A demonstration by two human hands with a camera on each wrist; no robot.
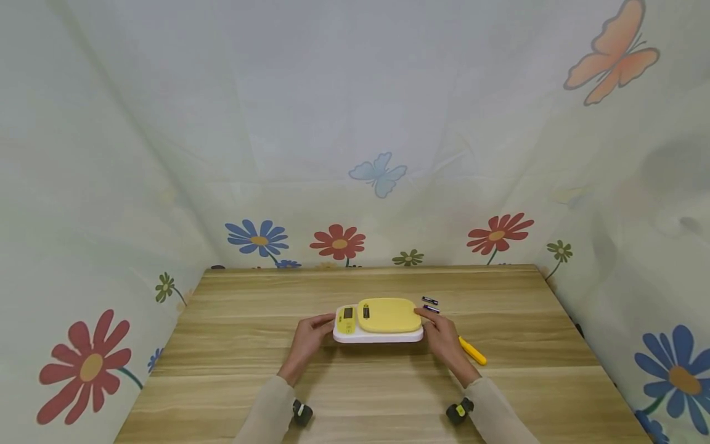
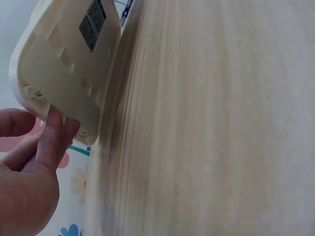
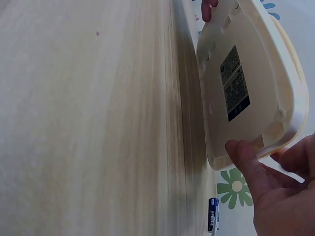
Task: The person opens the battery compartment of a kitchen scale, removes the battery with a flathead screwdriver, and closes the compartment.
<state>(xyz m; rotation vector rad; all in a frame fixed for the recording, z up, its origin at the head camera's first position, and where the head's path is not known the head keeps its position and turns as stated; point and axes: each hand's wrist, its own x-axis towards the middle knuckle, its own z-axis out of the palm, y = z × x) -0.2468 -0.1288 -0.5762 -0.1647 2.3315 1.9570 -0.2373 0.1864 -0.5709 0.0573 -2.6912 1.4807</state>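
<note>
A yellow and white kitchen scale (image 1: 390, 316) is held between both hands, its near edge raised from the table. My left hand (image 1: 307, 340) grips the end with the display (image 1: 347, 312), two fingertips reaching under the base near the battery cover (image 2: 59, 83). At the other end my right hand (image 1: 442, 342) pinches the corner, with one finger on the yellow platform and another against the underside. Both wrist views show the cream underside tilted toward the camera, with a printed label (image 3: 235, 83) on it.
Two small dark batteries lie behind the right hand, one battery (image 1: 429, 300) farther back than the other battery (image 1: 431, 308). A yellow handle (image 1: 473, 350) sits right of that hand, partly covered by it. Flowered cloth (image 1: 377, 209) hangs beyond the wooden table (image 1: 249, 345).
</note>
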